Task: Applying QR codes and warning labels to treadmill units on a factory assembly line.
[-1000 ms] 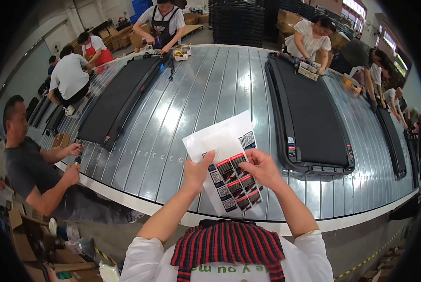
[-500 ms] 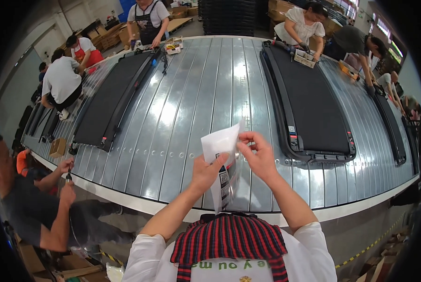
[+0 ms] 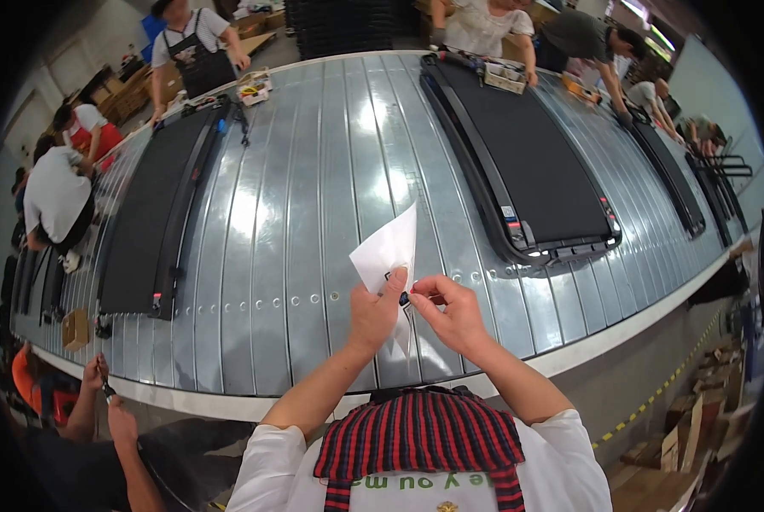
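Note:
Above the near part of the metal table, my left hand (image 3: 373, 317) is closed on a white sheet of stickers (image 3: 387, 246), thumb lying across its face. The sheet is bent, with its upper corner pointing up and its lower part hanging below the hand. My right hand (image 3: 452, 314) is at the sheet's right edge, thumb and fingertips pinched together on a small dark sticker (image 3: 404, 299). Whether that sticker is fully off the sheet cannot be made out. Neither hand touches the table.
Black treadmills lie on the ribbed metal table (image 3: 313, 213), one on the right (image 3: 535, 145) and one on the left (image 3: 151, 213). Co-workers stand around the table; one at lower left holds a tool. A small cardboard box (image 3: 75, 330) sits at the left edge, a parts tray (image 3: 505, 78) at the far side.
My right hand has come down from the sheet's upper edge to its middle and now pinches the dark sticker. The view has turned to the right.

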Demonstrator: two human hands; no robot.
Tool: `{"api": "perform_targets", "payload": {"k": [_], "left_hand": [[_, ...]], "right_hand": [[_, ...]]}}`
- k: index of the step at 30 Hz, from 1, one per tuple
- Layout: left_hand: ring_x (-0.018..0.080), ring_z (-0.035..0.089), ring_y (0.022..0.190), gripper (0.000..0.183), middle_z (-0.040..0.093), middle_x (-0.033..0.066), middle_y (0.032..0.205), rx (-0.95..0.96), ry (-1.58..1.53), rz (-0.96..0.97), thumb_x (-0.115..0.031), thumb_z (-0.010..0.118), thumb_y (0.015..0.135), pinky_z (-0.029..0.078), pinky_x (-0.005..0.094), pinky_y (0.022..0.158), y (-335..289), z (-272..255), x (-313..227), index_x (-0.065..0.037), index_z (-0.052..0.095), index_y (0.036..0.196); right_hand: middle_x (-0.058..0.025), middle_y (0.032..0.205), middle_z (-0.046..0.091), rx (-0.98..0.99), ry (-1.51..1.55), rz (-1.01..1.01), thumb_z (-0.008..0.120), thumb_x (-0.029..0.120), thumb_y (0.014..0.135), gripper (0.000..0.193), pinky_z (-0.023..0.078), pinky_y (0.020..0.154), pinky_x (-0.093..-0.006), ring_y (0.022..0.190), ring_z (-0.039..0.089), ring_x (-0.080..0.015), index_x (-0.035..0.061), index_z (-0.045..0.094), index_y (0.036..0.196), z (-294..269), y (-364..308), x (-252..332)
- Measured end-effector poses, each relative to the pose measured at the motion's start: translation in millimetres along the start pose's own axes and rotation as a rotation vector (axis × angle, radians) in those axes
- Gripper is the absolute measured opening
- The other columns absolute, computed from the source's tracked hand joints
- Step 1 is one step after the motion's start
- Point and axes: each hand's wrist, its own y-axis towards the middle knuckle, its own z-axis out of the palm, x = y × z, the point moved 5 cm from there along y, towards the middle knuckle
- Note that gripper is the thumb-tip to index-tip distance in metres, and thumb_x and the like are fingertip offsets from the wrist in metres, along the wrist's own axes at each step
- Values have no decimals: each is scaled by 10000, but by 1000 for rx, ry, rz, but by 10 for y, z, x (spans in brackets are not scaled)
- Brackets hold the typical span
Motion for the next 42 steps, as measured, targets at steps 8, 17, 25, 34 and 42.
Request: {"api": "perform_targets", "payload": {"k": [8, 17, 25, 34, 42], "left_hand": [[80, 528, 694, 267, 614, 13, 763, 164, 14, 111, -248, 591, 896, 434, 244, 597, 30, 35, 10, 12, 627, 945], [88, 516, 660, 277, 594, 21, 715, 22, 134, 209, -247, 584, 899, 430, 257, 575, -374, 72, -112, 28, 615, 911], [82, 521, 663, 268, 596, 13, 738, 5, 121, 67, -253, 600, 890, 430, 253, 571, -680, 566, -49, 15, 603, 875], [77, 544, 738, 315, 629, 19, 838, -3, 104, 10, -268, 638, 868, 455, 236, 653, -965, 1166, 127, 35, 619, 949], [90, 561, 778, 322, 651, 48, 866, -223, 239, -71, -256, 611, 884, 457, 248, 691, -1116, 995, 198, 45, 631, 995]], "right_hand": [[-43, 748, 627, -55, -31, 151, 603, 66, 849, 139, 478, 609, -230, 674, 580, -78, -48, 601, 927, 82, -49, -41], [-48, 761, 628, 41, 126, 116, 563, 60, 878, 140, 473, 632, -222, 700, 581, -79, -59, 599, 943, 31, -308, -172], [-90, 702, 628, -5, 307, 62, 586, 86, 853, 117, 461, 569, -252, 622, 577, -102, -19, 606, 902, -493, -604, -261], [-60, 763, 631, 11, 228, -47, 541, 45, 877, 82, 490, 619, -245, 685, 612, -122, -27, 581, 874, -1094, -958, -394], [-74, 815, 631, -91, 683, 263, 527, 80, 892, 94, 518, 657, -270, 701, 618, -143, 2, 577, 907, -1665, -1070, -752]]}}
